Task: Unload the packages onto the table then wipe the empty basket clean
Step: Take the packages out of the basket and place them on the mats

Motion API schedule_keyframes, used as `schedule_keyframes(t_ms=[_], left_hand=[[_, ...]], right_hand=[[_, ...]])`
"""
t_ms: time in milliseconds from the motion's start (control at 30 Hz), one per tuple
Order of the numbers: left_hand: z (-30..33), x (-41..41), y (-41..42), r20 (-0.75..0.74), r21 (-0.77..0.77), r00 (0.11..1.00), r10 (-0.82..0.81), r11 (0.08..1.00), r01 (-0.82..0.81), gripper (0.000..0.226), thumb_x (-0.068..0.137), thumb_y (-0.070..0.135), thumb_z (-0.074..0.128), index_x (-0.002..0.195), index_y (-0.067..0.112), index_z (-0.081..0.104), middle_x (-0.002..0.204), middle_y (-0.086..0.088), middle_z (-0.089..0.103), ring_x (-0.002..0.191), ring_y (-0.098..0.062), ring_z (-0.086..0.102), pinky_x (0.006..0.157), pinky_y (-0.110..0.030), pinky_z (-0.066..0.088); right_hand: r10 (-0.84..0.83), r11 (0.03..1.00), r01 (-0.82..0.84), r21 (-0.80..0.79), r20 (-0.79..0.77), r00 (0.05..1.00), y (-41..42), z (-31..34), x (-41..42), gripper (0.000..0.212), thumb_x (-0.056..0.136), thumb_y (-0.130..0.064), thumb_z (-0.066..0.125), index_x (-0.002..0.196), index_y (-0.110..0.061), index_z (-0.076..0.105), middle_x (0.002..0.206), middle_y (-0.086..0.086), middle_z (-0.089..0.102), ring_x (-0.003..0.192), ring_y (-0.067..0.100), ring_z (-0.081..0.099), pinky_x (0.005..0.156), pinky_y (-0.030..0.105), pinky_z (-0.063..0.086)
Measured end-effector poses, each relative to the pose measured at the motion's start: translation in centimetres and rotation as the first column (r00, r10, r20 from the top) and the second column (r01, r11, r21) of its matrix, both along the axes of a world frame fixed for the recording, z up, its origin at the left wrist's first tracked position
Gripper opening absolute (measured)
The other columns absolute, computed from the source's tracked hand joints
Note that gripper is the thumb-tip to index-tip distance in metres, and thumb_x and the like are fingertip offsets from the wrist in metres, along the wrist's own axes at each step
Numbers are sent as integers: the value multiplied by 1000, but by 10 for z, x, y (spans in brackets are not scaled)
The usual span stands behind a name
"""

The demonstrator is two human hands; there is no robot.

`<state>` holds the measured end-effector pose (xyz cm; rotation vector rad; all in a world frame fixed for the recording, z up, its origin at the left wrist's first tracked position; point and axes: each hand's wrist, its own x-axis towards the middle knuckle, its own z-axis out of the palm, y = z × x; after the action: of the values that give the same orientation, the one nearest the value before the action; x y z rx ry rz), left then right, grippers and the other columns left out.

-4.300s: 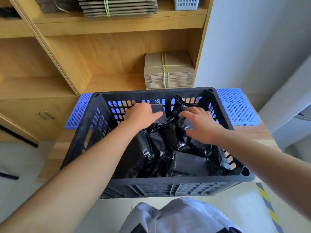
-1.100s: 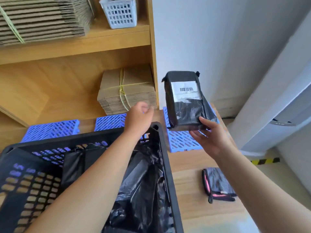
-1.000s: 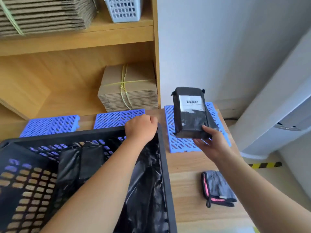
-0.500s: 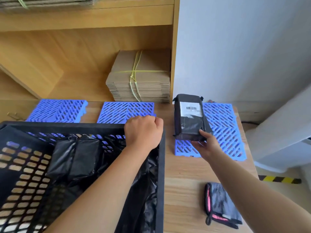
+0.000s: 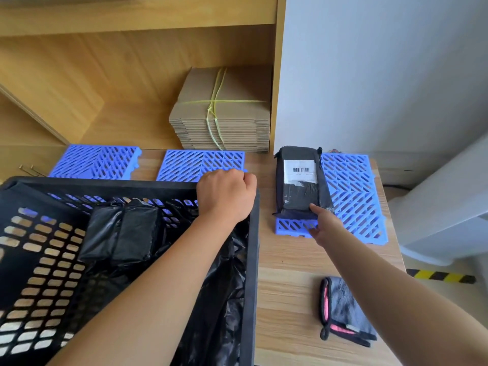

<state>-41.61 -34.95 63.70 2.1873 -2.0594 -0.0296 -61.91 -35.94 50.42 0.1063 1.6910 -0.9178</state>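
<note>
Labelled package (image 5: 301, 180): oblong block wrapped in black plastic film, glossy and creased, seams taped. A white shipping label with a barcode sits on its upper face toward the far end. It lies flat on the left part of the right-hand blue grid mat (image 5: 353, 199), long axis running 12 to 6 o'clock.

Right hand (image 5: 320, 224): at the package's 6 o'clock end. Thumb tip touches the near top edge; whether the fingers beneath still pinch it, cannot tell.

Left hand (image 5: 227, 196): curled into a fist over the far right corner of the black basket (image 5: 253, 260), gripping the rim.

Basket: black plastic crate with slotted walls, at 9 o'clock of the labelled package, standing on the wooden table (image 5: 290, 281). Still loaded: a pair of wrapped black packages (image 5: 124, 233) side by side against the far wall, more crumpled black film (image 5: 219, 299) along the right wall under the left forearm.

Two more blue grid mats on the table at the basket's 12 o'clock side: left mat (image 5: 95, 161), middle mat (image 5: 200, 165).

Folded grey cloth (image 5: 346, 310) with pink trim lies on the table at 5 o'clock of the labelled package, well apart from it.

Tied bundle of flat cardboard (image 5: 224, 112), bound with yellow string, on the wooden shelf at 11 o'clock of the package.
</note>
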Motion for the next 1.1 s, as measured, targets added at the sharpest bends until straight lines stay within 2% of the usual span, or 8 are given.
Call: schedule_keyframes(t_ms=[100,267,433,533,600,733,900,1100], left_hand=[[0,1,3,-19,-11,1000,-8,1000,8,47,99,28,32,55,13,39,53,-2,39,54,-21,36,59,-33,22],[4,1,5,-45,8,999,-20,1000,20,47,100,28,30,56,14,39,57,0,40,61,-22,40,53,-32,20],[19,9,3,-264,172,964,-27,982,74,28,100,35,37,86,21,58,85,1,59,84,-23,54,69,-31,39],[43,24,7,-786,213,617,33,952,220,33,99,33,55,128,18,62,127,3,63,115,-13,58,97,-26,43],[60,55,26,-878,105,478,-27,963,248,30,98,27,60,126,19,65,126,5,66,116,-7,60,99,-23,45],[70,130,73,-882,113,471,-4,969,220,17,99,17,56,105,19,71,104,-2,75,96,-15,72,87,-28,55],[48,225,109,-723,189,671,166,981,-40,13,93,17,64,91,26,73,102,3,74,97,-12,68,88,-27,50],[24,277,116,-649,437,595,474,873,-218,70,86,41,73,145,21,41,134,-2,47,116,-20,49,90,-30,39]], right_hand=[[85,996,-86,-39,-25,996,10,15,0,45,98,-24,60,138,-7,48,143,10,48,128,32,47,104,44,42],[-105,983,82,-165,-132,986,39,60,22,12,87,-16,63,93,-11,53,74,5,47,59,16,44,56,31,42],[65,818,-144,-557,-159,985,91,137,74,17,85,4,54,73,-8,56,68,7,57,62,18,55,66,30,46],[174,665,-336,-667,-298,938,118,168,93,15,79,5,58,71,-7,57,72,11,59,71,22,56,71,32,47],[224,559,-428,-710,-367,903,137,180,107,15,77,7,63,69,-5,61,71,10,62,71,20,58,72,29,49],[333,418,-540,-730,-430,839,160,190,133,8,79,8,70,74,5,66,73,9,69,70,14,61,71,22,48],[492,279,-685,-673,-513,704,169,184,181,13,81,6,73,71,0,69,69,8,70,68,13,62,67,18,48],[583,228,-832,-506,-613,533,169,177,254,11,84,7,68,76,0,67,69,15,65,64,17,59,72,39,52]])
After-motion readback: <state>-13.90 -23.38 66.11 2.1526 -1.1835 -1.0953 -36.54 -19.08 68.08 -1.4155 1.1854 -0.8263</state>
